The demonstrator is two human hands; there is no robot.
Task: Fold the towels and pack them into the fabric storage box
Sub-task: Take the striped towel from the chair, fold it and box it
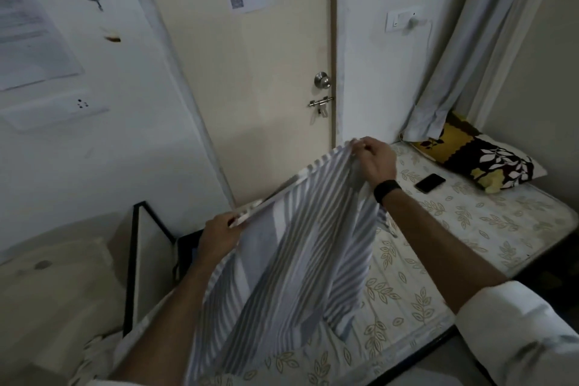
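A grey-and-white striped towel hangs in the air over the bed, stretched along its top edge. My left hand pinches the lower left corner of that edge. My right hand, with a black band on its wrist, pinches the upper right corner. The towel's lower part drapes down onto the leaf-patterned mattress. A black-framed fabric storage box stands at the left of the bed, partly hidden behind my left arm and the towel.
A black phone and a yellow, black and white pillow lie at the far end of the bed. A closed door stands straight ahead, a curtain hangs at the right. Crumpled white cloth lies at the lower left.
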